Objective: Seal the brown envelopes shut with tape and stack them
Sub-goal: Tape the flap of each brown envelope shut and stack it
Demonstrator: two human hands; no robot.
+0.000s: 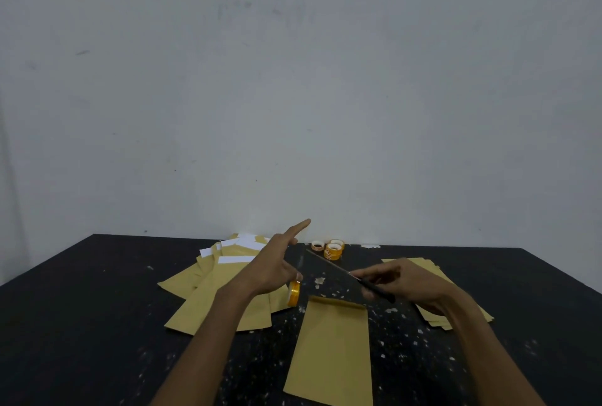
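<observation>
Surface: black speckled table against a bare grey wall.
Around: three spare tape rolls at the far edge; a loose envelope pile on the left, partly behind the left forearm; an envelope stack under the right hand.
Envelope: plain brown, flat, centre, near the front edge.
Left hand: grips a yellow tape roll, forefinger straight.
Right hand: curled round black-handled scissors, blades pointing far-left above the envelope.
</observation>
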